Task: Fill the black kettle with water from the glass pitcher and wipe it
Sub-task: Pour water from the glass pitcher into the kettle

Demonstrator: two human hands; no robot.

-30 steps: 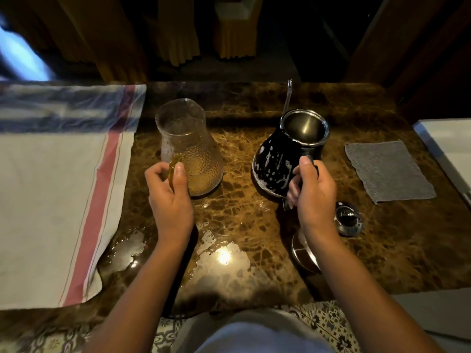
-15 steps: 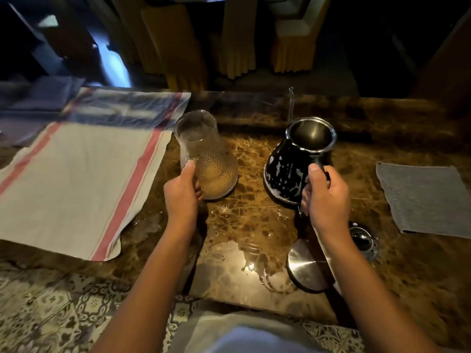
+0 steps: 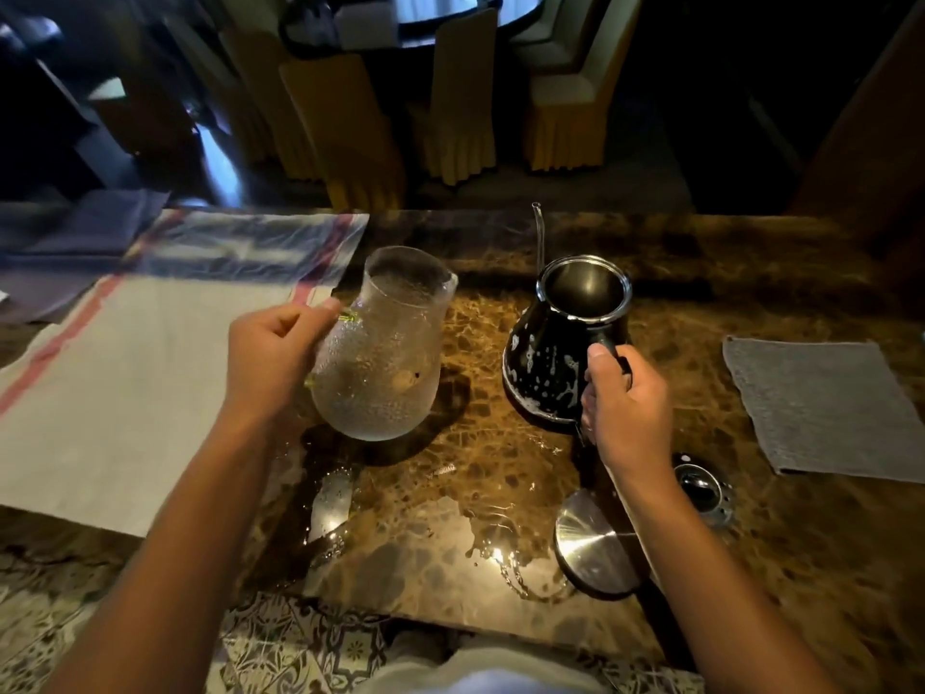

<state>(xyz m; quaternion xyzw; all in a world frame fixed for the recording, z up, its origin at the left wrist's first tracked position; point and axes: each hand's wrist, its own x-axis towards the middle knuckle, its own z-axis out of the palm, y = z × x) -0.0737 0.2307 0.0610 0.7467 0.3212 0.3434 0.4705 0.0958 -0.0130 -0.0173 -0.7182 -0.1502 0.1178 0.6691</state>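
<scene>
The textured glass pitcher (image 3: 383, 353) hangs just above the brown marble table (image 3: 450, 493), lifted and tilted slightly, its shadow under it. My left hand (image 3: 273, 358) grips its handle from the left. The black kettle (image 3: 560, 358) stands to the right, lid off, its steel-rimmed mouth open and its thin spout (image 3: 539, 237) rising behind. Pale splashes streak its side. My right hand (image 3: 625, 408) holds the kettle's handle on the near right. A grey cloth (image 3: 821, 408) lies flat at the far right.
A white towel with red stripes (image 3: 150, 393) covers the table's left. The round steel base (image 3: 595, 543) and the kettle's lid (image 3: 701, 488) lie near the front right. Water is pooled (image 3: 480, 533) on the marble in front. Covered chairs (image 3: 450, 102) stand beyond the table.
My left hand has raised the pitcher off the table and tipped it a little. The kettle and my right hand stay in place. The view has tilted upward.
</scene>
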